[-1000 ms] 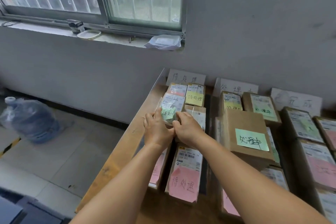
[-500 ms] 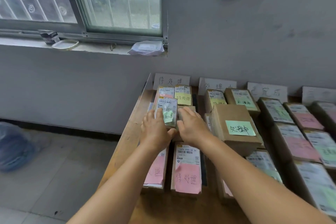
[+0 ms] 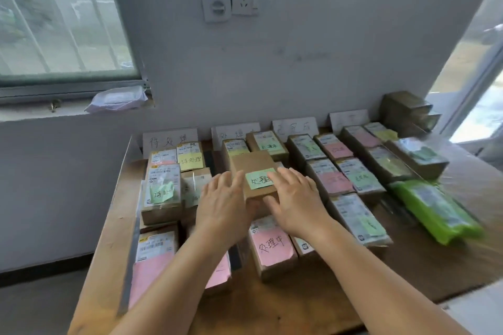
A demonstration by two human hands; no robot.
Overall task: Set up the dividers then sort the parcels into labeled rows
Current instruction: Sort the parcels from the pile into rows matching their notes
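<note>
Parcels with pink, green and yellow notes lie in rows on the wooden table (image 3: 299,307). White label cards (image 3: 170,140) lean on the wall behind the rows. A dark divider strip (image 3: 209,158) runs between the first two rows. A larger brown box (image 3: 251,166) with a green note sits on top of the second row. My left hand (image 3: 221,201) touches its left side with straight fingers. My right hand (image 3: 296,204) lies on its right top edge, thumb at the front face. The parcel with a crumpled green note (image 3: 162,193) sits in the left row.
A green plastic parcel (image 3: 435,212) lies at the right end of the table. Stacked brown boxes (image 3: 405,111) stand in the back right corner. A window sill with a white packet (image 3: 117,99) is to the left, above bare floor.
Both hands left the green-note parcel in the left row and moved right onto the larger brown box. My view swung right, showing more rows.
</note>
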